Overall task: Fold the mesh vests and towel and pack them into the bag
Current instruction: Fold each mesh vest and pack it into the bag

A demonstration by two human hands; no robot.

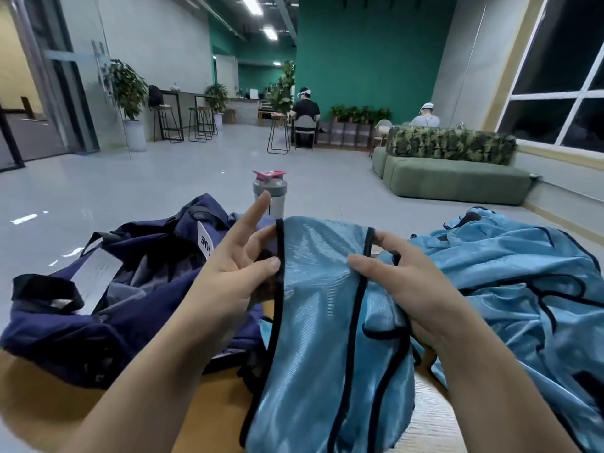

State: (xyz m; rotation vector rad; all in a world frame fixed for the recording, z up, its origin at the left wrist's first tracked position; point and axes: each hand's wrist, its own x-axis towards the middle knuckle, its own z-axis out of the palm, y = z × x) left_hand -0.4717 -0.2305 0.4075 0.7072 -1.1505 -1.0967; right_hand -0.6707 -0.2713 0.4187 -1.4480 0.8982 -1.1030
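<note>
The navy duffel bag (98, 299) lies open on the wooden worktop (42, 397) at the left. The left hand (235, 273) pinches the dark-trimmed edge of a light blue mesh vest (327, 322), index finger straight. The right hand (405, 282) has its fingers clamped on the other edge. More blue vests (529, 289) lie heaped at the right.

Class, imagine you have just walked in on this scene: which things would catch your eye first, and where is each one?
First, the light blue mesh vest held up in the centre, its dark-trimmed edges pinched by the left hand and the right hand. Next, the open navy bag on the table at the left, and the heap of further blue vests at the right. Behind stands a grey bottle with a pink lid.
</note>
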